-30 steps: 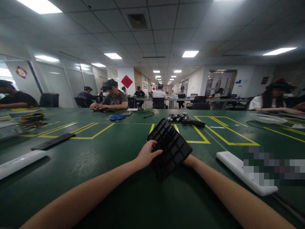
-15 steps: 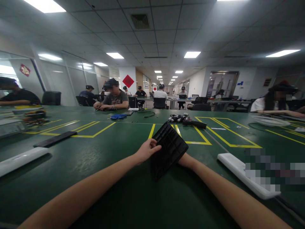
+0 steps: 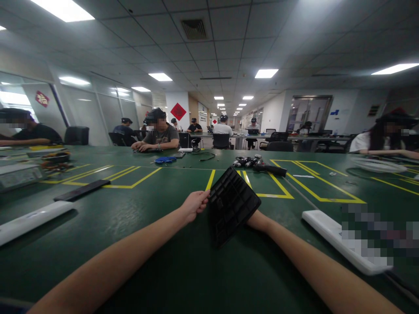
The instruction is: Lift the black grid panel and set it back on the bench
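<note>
A black ribbed plastic panel (image 3: 233,204) is held tilted above the green table (image 3: 137,226), its gridded underside facing me. My left hand (image 3: 194,205) grips its left edge with the fingers curled round it. My right hand is hidden behind the panel; only its wrist (image 3: 258,221) shows at the panel's right side, so it seems to hold the panel from behind.
A white bar (image 3: 340,240) lies to the right and another white bar (image 3: 32,220) to the left, with a black strip (image 3: 81,190) beyond it. Black tools (image 3: 258,165) lie ahead between yellow floor-tape lines. Several people sit at the far side and both ends.
The panel has turned a little, showing a narrower face. My left hand has slid from the panel's face to its left edge.
</note>
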Motion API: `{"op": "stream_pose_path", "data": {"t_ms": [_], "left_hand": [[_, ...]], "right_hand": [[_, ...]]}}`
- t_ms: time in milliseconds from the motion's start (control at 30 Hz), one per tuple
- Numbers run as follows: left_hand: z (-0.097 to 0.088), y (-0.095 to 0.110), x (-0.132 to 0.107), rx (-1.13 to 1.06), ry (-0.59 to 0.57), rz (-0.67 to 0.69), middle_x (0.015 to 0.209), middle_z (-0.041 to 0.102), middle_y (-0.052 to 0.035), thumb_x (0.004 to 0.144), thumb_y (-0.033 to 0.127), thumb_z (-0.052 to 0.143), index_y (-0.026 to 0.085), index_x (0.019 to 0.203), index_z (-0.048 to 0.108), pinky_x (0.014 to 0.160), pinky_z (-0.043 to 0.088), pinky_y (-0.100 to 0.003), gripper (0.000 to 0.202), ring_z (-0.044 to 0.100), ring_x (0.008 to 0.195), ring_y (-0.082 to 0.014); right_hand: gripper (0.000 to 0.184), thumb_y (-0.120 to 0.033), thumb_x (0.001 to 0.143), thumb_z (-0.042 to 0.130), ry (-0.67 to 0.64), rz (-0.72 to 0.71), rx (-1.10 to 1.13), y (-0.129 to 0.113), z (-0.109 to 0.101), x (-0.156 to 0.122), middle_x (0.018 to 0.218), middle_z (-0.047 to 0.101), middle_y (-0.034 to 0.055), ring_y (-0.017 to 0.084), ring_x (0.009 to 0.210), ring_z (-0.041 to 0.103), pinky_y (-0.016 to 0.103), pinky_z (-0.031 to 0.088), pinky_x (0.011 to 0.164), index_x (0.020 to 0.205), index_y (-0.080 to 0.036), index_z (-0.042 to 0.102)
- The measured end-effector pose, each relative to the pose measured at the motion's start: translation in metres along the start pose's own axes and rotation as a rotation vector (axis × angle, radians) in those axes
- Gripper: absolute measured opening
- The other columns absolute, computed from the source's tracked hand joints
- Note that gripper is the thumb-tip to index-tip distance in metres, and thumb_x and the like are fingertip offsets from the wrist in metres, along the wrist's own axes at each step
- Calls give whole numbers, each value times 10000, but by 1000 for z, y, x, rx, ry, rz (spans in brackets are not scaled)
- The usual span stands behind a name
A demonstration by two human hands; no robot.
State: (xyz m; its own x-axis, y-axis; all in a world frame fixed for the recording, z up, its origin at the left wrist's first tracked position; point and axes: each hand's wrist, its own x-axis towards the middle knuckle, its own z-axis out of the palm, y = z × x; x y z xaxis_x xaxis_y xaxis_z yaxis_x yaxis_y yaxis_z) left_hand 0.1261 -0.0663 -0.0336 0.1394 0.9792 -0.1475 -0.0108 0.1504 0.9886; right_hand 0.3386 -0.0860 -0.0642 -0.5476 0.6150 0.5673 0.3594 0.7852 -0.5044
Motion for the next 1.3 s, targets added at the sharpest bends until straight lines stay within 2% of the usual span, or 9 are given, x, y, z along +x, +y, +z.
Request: {"op": "stream_pose_path", "data": {"t_ms": [100, 167, 267, 467, 667, 833, 967, 1100, 1300], "left_hand": [[-1, 3, -3, -9, -91, 6, 515, 351, 81, 757, 304, 551, 127, 728, 504, 356, 99, -147, 185, 262, 366, -5], [0, 3, -4, 2, -149, 34, 568, 417, 56, 723, 246, 567, 115, 794, 541, 364, 128, -155, 151, 303, 392, -9], [4, 0, -4, 97, -206, 122, 653, 515, 14, 697, 226, 573, 118, 892, 567, 379, 163, -169, 222, 351, 424, -22], [11, -9, -7, 297, -73, 322, 582, 492, 28, 705, 311, 564, 116, 866, 623, 422, 234, -198, 260, 336, 443, -47], [17, -18, -5, 365, -23, 390, 588, 537, 25, 710, 326, 554, 156, 718, 535, 461, 307, -215, 171, 399, 449, -70], [22, -26, 0, 487, 85, 483, 531, 515, 27, 737, 346, 530, 181, 640, 492, 491, 329, -234, 196, 438, 470, -102], [21, -26, -4, 644, 136, 592, 569, 524, 5, 771, 351, 498, 185, 624, 486, 525, 345, -248, 223, 478, 536, -127], [17, -25, -10, 792, 129, 700, 630, 534, -12, 808, 292, 439, 176, 659, 506, 569, 362, -257, 200, 489, 601, -139], [12, -28, -11, 853, 9, 770, 689, 545, -17, 807, 220, 415, 161, 775, 545, 600, 380, -253, 146, 498, 640, -135]], "right_hand": [[461, -382, 870, 408, -6, -30, -13, 2, 2, 0, 1387, 387, 16, 227, 1271, 348, 407, 240, 1080, 1322, -288, 389], [454, -399, 880, 377, -13, -43, 3, 2, 2, 1, 1385, 390, 3, 215, 1269, 353, 399, 243, 1080, 1323, -302, 382], [465, -435, 877, 361, -14, -44, 47, -1, 1, 2, 1382, 395, 1, 215, 1265, 360, 403, 248, 1078, 1321, -302, 385], [464, -456, 854, 405, -6, -2, 95, -7, -2, 2, 1367, 419, 20, 227, 1246, 388, 404, 263, 1072, 1286, -291, 440], [442, -414, 865, 410, -2, -20, 107, -3, 0, 0, 1363, 424, 29, 233, 1237, 401, 420, 277, 1064, 1284, -277, 443], [444, -421, 866, 407, -15, 10, 78, 4, 2, 0, 1333, 463, 42, 229, 1234, 403, 431, 292, 1055, 1279, -266, 448], [459, -446, 868, 386, -15, -3, 15, 8, 4, 1, 1340, 451, 63, 223, 1239, 395, 444, 265, 1064, 1271, -238, 455], [481, -477, 865, 371, -37, 8, 18, 5, 3, 1, 1328, 463, 73, 216, 1236, 398, 438, 266, 1065, 1272, -236, 453], [526, -539, 842, 368, -30, 36, 87, -1, 0, 0, 1319, 472, 83, 243, 1213, 424, 456, 285, 1055, 1253, -229, 479]]}}
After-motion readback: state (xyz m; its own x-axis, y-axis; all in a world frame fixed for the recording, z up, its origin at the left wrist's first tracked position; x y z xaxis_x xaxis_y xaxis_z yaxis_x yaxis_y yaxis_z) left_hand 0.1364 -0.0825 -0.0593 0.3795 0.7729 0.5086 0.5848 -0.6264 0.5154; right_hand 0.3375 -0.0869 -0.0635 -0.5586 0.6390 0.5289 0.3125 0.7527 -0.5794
